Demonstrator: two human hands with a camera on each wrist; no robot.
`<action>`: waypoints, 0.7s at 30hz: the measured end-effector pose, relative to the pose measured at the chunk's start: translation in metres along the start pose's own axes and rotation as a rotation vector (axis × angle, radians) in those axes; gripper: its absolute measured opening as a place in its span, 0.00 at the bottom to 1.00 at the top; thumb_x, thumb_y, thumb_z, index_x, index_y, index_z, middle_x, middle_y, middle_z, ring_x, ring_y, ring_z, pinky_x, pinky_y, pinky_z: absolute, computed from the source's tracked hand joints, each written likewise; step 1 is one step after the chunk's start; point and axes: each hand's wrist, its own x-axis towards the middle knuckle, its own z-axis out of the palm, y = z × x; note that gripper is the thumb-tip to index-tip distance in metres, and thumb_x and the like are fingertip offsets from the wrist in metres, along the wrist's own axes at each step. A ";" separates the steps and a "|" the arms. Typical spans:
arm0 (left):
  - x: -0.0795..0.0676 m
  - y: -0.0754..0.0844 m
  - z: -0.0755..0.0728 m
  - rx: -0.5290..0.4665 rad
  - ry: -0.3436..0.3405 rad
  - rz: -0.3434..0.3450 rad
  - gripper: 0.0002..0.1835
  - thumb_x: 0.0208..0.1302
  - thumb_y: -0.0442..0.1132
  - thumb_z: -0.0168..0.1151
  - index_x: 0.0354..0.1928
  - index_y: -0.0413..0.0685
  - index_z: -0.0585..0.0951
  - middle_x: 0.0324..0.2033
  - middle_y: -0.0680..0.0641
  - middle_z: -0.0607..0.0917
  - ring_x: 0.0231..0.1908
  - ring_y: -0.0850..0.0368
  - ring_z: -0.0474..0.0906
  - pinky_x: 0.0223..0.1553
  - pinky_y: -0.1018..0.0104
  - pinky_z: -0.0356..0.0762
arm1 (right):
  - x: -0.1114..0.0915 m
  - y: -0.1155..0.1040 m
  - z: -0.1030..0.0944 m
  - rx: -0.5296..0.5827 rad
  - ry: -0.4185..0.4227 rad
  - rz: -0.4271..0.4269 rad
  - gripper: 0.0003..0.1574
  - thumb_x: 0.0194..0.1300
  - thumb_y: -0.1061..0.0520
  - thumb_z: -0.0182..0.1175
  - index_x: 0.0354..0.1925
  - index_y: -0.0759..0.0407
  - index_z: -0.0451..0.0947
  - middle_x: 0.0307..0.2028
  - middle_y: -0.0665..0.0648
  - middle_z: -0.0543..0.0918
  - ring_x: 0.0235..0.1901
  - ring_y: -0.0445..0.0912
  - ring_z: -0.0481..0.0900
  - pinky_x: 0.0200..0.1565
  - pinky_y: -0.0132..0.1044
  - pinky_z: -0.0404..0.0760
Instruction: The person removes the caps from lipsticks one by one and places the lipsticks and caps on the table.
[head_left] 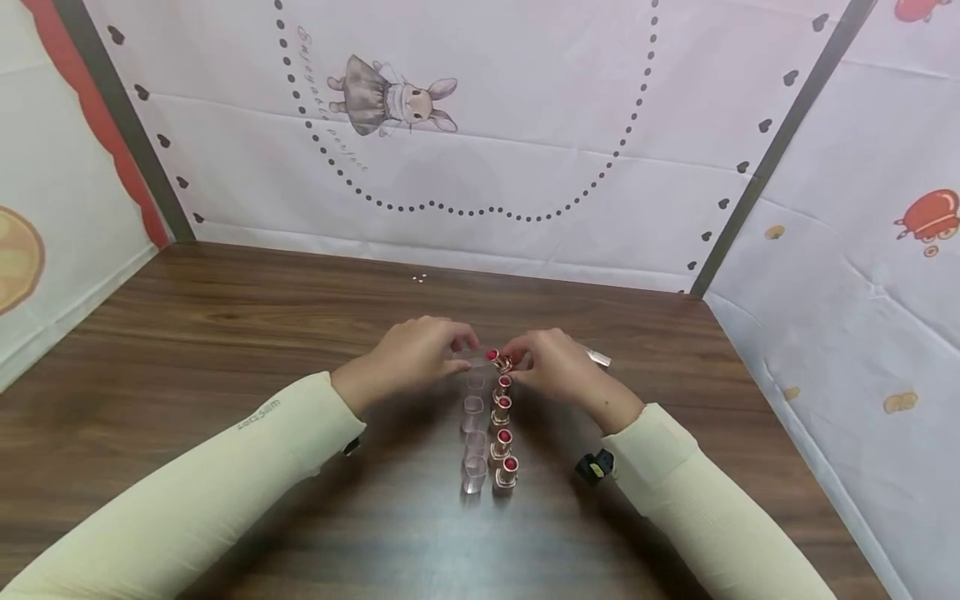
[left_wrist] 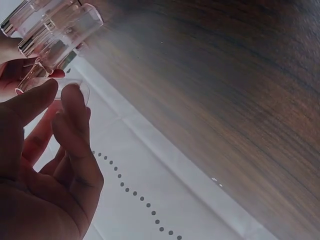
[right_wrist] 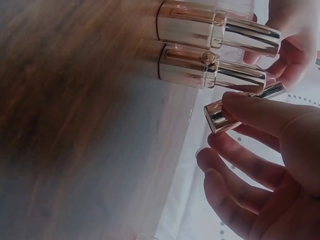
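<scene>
In the head view my left hand (head_left: 420,354) is at the far end of two rows of small things on the wooden table. Its thumb and fingers pinch a clear cap (left_wrist: 75,90), seen best in the left wrist view. Opposite it, my right hand (head_left: 558,362) pinches the shiny gold base of a lipstick (right_wrist: 216,118), whose red tip tilts towards the cap. Nearer to me, several uncapped lipsticks (head_left: 502,410) stand upright in a row. Beside them on the left runs a row of several clear caps (head_left: 473,410).
A clear, pale piece (head_left: 597,357) lies behind my right hand. Some white specks (head_left: 419,277) are near the back edge of the table (head_left: 262,308). Printed cloth walls (head_left: 510,183) border the back and sides.
</scene>
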 end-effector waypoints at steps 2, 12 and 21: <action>0.002 0.000 0.000 -0.009 -0.024 -0.011 0.13 0.63 0.47 0.69 0.49 0.60 0.84 0.39 0.57 0.88 0.41 0.56 0.84 0.40 0.51 0.79 | 0.000 0.002 0.001 0.007 -0.013 0.001 0.14 0.59 0.59 0.71 0.46 0.55 0.87 0.37 0.51 0.89 0.31 0.39 0.84 0.34 0.34 0.81; 0.007 0.004 0.003 -0.021 -0.089 -0.024 0.12 0.62 0.46 0.71 0.47 0.56 0.84 0.37 0.58 0.89 0.42 0.57 0.85 0.45 0.51 0.79 | 0.003 0.010 0.000 0.065 -0.080 -0.020 0.10 0.59 0.60 0.69 0.42 0.56 0.88 0.37 0.51 0.90 0.34 0.42 0.86 0.41 0.37 0.83; 0.009 0.004 0.009 -0.042 -0.183 -0.086 0.12 0.65 0.43 0.68 0.48 0.51 0.82 0.39 0.54 0.89 0.21 0.66 0.80 0.40 0.56 0.78 | 0.008 0.014 0.006 0.065 -0.149 -0.026 0.08 0.58 0.59 0.69 0.39 0.53 0.88 0.35 0.49 0.90 0.38 0.41 0.86 0.45 0.38 0.83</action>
